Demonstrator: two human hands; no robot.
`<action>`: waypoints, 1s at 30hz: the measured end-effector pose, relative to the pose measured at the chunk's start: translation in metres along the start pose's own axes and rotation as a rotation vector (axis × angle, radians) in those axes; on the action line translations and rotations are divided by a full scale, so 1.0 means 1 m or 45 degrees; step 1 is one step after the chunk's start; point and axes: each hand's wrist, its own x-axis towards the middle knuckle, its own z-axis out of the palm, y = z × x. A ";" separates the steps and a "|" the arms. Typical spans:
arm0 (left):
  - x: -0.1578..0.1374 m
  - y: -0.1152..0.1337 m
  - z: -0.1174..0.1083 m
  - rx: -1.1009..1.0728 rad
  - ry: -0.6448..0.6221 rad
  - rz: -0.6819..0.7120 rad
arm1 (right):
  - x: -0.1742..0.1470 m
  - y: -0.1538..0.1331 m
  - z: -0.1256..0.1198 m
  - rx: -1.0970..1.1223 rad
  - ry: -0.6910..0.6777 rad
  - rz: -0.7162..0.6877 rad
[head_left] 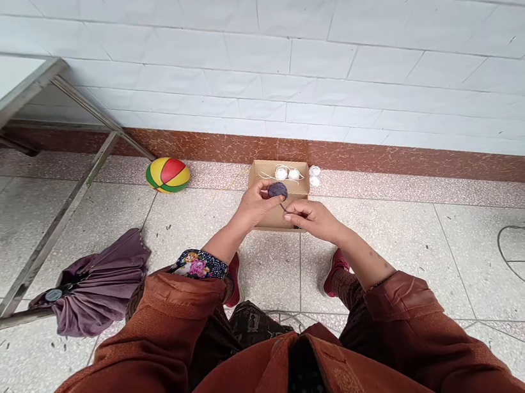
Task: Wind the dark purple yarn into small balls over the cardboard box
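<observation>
Left hand (259, 203) clasps yarn ball (277, 190); right hand (314, 219) pinches its strand (284, 208).
Box (298, 188) holds white balls (281, 173); umbrella (112, 268) badge (53, 295) too small to read.

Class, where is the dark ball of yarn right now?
Near the centre of the head view, the yarn ball is in the left hand, over the cardboard box.
</observation>
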 end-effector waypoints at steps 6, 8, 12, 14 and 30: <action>-0.006 -0.007 0.005 0.105 -0.310 0.011 | 0.004 -0.002 -0.022 0.238 0.343 0.015; -0.010 -0.006 0.007 0.053 -0.451 0.046 | 0.008 0.005 -0.027 0.251 0.473 0.052; -0.016 0.002 0.011 -0.124 -0.757 0.077 | 0.011 0.021 -0.027 0.201 0.557 0.157; -0.018 0.007 0.013 -0.221 -0.818 0.094 | 0.011 0.027 -0.024 0.108 0.523 0.209; 0.003 -0.005 -0.003 0.058 -0.112 0.089 | 0.000 0.006 -0.003 0.016 -0.016 0.026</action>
